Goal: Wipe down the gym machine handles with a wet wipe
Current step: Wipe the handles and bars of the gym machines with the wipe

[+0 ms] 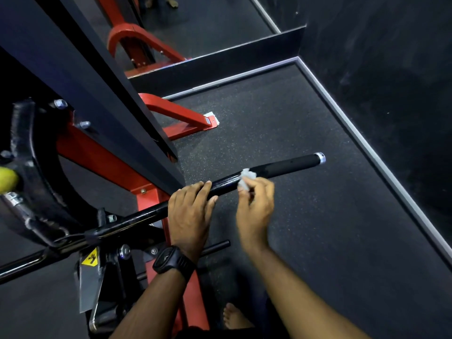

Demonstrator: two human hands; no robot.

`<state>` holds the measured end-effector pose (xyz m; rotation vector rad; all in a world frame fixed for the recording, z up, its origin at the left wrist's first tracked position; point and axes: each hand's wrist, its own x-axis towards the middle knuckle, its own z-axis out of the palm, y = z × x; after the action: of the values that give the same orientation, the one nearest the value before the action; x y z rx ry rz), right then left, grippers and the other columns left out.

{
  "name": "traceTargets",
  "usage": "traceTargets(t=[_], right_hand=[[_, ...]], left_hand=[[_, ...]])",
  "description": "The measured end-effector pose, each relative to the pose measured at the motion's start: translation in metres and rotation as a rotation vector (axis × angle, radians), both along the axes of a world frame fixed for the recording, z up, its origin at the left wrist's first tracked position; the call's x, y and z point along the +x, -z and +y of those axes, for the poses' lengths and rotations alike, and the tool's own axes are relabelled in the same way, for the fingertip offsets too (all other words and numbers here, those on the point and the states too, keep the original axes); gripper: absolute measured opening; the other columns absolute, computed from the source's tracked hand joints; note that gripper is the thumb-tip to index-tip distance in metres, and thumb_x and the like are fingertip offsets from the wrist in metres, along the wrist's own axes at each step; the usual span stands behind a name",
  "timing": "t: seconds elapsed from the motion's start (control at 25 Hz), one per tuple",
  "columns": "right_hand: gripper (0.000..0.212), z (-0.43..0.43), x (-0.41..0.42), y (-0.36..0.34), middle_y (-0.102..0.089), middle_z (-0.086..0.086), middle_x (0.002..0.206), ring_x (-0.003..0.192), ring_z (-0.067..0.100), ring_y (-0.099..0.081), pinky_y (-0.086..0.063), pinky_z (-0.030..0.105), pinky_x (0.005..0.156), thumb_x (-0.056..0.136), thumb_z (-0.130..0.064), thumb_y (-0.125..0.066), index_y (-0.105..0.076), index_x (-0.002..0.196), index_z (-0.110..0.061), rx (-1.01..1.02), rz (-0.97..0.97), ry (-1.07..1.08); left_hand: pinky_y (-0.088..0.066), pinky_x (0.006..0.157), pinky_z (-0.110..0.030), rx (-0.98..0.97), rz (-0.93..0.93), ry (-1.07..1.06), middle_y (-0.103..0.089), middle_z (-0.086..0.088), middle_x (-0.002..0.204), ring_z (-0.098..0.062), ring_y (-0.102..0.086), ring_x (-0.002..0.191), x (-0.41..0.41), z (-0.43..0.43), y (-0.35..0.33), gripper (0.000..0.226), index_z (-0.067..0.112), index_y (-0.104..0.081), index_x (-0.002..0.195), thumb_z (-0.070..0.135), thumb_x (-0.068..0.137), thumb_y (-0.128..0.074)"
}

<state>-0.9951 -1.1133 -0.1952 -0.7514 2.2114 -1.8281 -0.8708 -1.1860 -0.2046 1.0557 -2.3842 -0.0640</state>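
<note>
The handle (288,166) is a long black bar that runs from the machine's pivot at lower left up and to the right over the floor (281,118). Its far section carries a matt black sleeve that ends in a silver cap (321,157). The left hand (189,211) grips the handle near mid-length. Its fingers (203,185) lie close together and are curled over the top of the bar, with the thumb on the near side. A black watch (172,261) sits on the left wrist. The right hand (254,211) is just beside the left hand, further out along the bar. Its fingers (244,189) are bunched together and pinch the wipe (247,178). The wipe is white and crumpled. It touches the handle where the glossy section meets the matt sleeve. The right hand is slightly blurred, so the position of each finger cannot be told. The red frame (149,199) stands below and behind the left hand, and one red foot (186,118) reaches out across the floor. A black column (110,81) slants across the upper left, in front of the frame. A yellow warning label (90,258) is fixed to a grey plate under the bar at lower left. A yellow ball (7,178) shows at the left edge. A short black peg (217,247) projects from the frame between the two forearms. A bare foot (234,316) rests on the floor at bottom centre. A grey strip (367,143) borders the floor at right.
</note>
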Motion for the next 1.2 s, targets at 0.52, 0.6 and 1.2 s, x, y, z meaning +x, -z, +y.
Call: traceTargets(t=[0.52, 0.6, 1.2], right_hand=[[0.022, -0.034, 0.022, -0.016, -0.064, 0.011, 0.101, 0.085, 0.009, -0.065, -0.054, 0.021, 0.079, 0.097, 0.007, -0.051, -0.054, 0.118, -0.001, -0.393, -1.175, 0.257], [0.024, -0.033, 0.016, -0.017, -0.063, 0.011, 0.104, 0.089, 0.011, -0.065, -0.055, 0.025, 0.087, 0.097, 0.008, -0.050, -0.053, 0.119, -0.002, -0.419, -1.228, 0.306], [0.016, -0.019, -0.008, -0.017, -0.064, 0.012, 0.116, 0.096, 0.000, -0.065, -0.051, 0.015, 0.083, 0.093, 0.001, -0.061, -0.061, 0.102, -0.011, -0.296, -0.757, 0.267]], left_hand=[[-0.048, 0.089, -0.048, -0.012, 0.034, 0.041, -0.067, -0.008, 0.118, -0.030, -0.063, 0.104, -0.003, -0.003, -0.009, 0.034, 0.008, -0.068, 0.124, 0.025, 0.094, -0.065], [-0.048, 0.088, -0.048, 0.004, 0.027, 0.043, -0.068, -0.008, 0.117, -0.029, -0.063, 0.104, -0.004, -0.004, -0.009, 0.034, 0.008, -0.068, 0.123, 0.026, 0.095, -0.064], [-0.048, 0.091, -0.046, 0.027, 0.017, 0.061, -0.067, -0.006, 0.118, -0.028, -0.063, 0.107, -0.007, -0.003, -0.014, 0.033, 0.008, -0.066, 0.123, 0.029, 0.096, -0.063]])
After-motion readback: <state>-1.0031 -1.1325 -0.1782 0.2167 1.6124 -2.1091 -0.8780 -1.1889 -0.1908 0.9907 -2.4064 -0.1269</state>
